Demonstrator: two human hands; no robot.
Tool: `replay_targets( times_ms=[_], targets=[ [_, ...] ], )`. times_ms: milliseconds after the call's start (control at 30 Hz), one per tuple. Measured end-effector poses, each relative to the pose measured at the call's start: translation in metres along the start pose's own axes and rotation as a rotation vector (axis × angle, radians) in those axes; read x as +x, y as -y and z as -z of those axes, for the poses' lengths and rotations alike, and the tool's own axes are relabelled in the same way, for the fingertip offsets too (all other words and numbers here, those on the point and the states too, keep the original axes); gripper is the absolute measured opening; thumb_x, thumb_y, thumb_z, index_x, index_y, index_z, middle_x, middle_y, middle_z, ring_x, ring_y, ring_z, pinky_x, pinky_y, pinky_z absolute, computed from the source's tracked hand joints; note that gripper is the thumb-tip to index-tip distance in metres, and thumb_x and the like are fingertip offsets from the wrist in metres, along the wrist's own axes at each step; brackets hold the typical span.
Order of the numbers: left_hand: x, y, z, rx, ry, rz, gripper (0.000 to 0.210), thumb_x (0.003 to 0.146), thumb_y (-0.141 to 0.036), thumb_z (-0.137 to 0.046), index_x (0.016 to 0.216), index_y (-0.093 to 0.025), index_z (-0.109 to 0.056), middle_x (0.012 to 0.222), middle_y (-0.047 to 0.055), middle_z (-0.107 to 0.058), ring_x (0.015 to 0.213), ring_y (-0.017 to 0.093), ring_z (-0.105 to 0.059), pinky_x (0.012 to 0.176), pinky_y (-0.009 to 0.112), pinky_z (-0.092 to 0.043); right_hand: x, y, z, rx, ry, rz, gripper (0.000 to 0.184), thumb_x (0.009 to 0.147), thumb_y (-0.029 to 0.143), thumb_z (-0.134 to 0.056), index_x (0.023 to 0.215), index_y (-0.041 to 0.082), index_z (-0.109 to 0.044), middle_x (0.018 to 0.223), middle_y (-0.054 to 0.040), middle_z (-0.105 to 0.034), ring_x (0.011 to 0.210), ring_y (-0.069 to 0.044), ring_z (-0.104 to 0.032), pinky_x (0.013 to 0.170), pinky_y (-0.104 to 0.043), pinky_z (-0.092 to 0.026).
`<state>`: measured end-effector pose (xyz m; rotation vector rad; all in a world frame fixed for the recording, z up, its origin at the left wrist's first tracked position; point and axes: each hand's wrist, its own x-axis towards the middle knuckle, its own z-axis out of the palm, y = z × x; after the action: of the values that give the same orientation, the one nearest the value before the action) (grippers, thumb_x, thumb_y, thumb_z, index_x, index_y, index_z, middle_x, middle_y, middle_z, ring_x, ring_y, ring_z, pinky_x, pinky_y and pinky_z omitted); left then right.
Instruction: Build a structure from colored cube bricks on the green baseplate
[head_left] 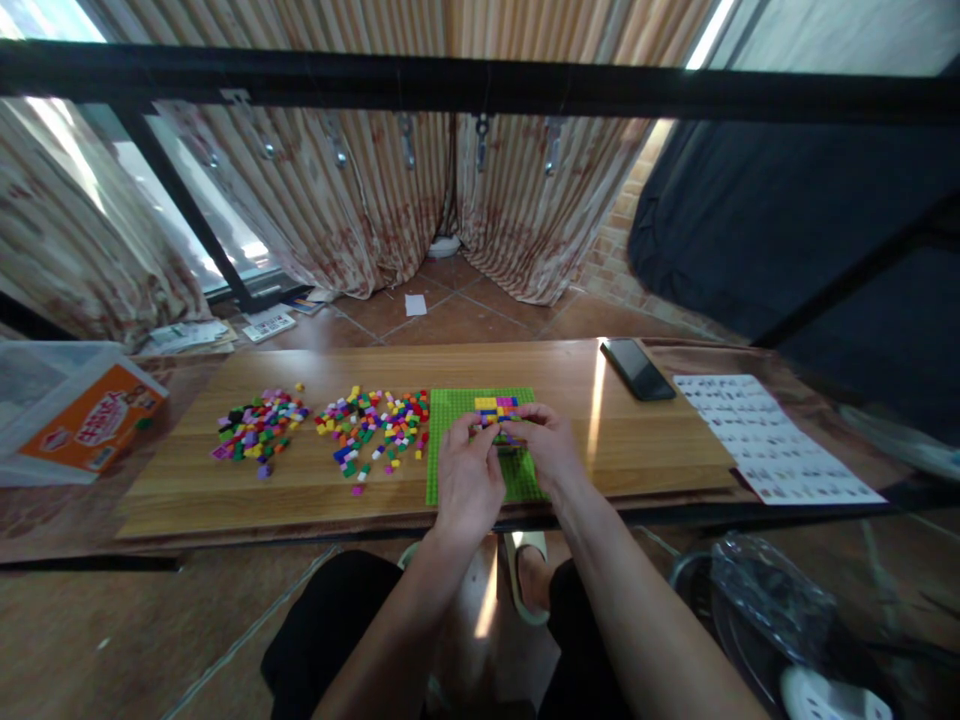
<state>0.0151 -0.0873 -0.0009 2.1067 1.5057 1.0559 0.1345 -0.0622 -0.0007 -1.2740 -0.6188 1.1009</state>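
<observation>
Fingers [535,411] curled almost closed, any hold impossible to tell, we face the wooden board [480,365] beneath the green baseplate [445,412], loose bricks [406,421] left of it, our left hand [471,482] and right hand [553,448] over it, at its multicoloured brick build [489,404].

Orange label [94,418], printed sheet [776,437], no readable text

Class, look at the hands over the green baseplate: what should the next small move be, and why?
Probably a gentle press on the near side of the brick cluster. The left hand and right hand already come together there, above the green baseplate. They hide whether any brick sits loose, so pressing before reaching elsewhere seems sensible.
</observation>
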Motion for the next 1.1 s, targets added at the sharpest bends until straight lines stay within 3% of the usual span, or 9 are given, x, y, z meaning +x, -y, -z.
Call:
replay_targets(
  times_ms=[267,633,867,1000,1100],
  targets=[
    [0.002,0.000,0.001,0.039,0.031,-0.010,0.037,0.084,-0.008,-0.048,0.116,-0.017,-0.065,0.122,0.013,-0.053,0.111,0.026,-0.053,0.099,0.045,-0.047,0.001,-0.005,-0.009,0.032,-0.114,0.011,0.028,0.042,0.023,-0.077,0.058,0.020,-0.054,0.054,0.0058,-0.056,0.053,-0.011,-0.052,0.051,-0.024,-0.041],
    [0.001,0.002,0.000,0.044,0.032,-0.032,0.039,0.082,-0.009,-0.050,0.118,-0.017,-0.063,0.124,0.013,-0.052,0.111,0.027,-0.053,0.100,0.046,-0.045,-0.001,-0.007,-0.008,-0.028,-0.117,0.045,0.029,0.047,0.026,-0.076,0.055,0.022,-0.049,0.051,0.0065,-0.052,0.050,-0.011,-0.049,0.046,-0.023,-0.037],
    [0.000,0.003,0.002,0.014,0.049,-0.030,0.040,0.081,-0.009,-0.053,0.119,-0.016,-0.062,0.126,0.014,-0.052,0.115,0.026,-0.053,0.103,0.046,-0.044,-0.004,0.000,-0.006,0.025,-0.082,-0.028,0.034,0.043,0.028,-0.081,0.056,0.021,-0.050,0.051,0.0067,-0.053,0.047,-0.009,-0.046,0.042,-0.021,-0.031],
    [0.000,0.008,0.011,-0.059,0.022,-0.009,0.037,0.082,-0.011,-0.053,0.118,-0.018,-0.062,0.123,0.011,-0.056,0.116,0.025,-0.054,0.104,0.045,-0.044,-0.003,0.005,0.007,0.045,-0.019,-0.116,0.039,0.049,0.041,-0.083,0.057,0.021,-0.049,0.046,0.0084,-0.044,0.043,-0.007,-0.039,0.040,-0.020,-0.026],
    [0.004,0.019,0.027,-0.049,-0.022,0.028,0.033,0.083,-0.013,-0.053,0.114,-0.018,-0.064,0.120,0.011,-0.060,0.115,0.024,-0.055,0.104,0.044,-0.044,0.002,0.006,0.014,0.047,-0.127,-0.027,0.040,0.054,0.046,-0.081,0.056,0.021,-0.050,0.046,0.0082,-0.043,0.043,-0.006,-0.036,0.040,-0.020,-0.026]
  ],
)
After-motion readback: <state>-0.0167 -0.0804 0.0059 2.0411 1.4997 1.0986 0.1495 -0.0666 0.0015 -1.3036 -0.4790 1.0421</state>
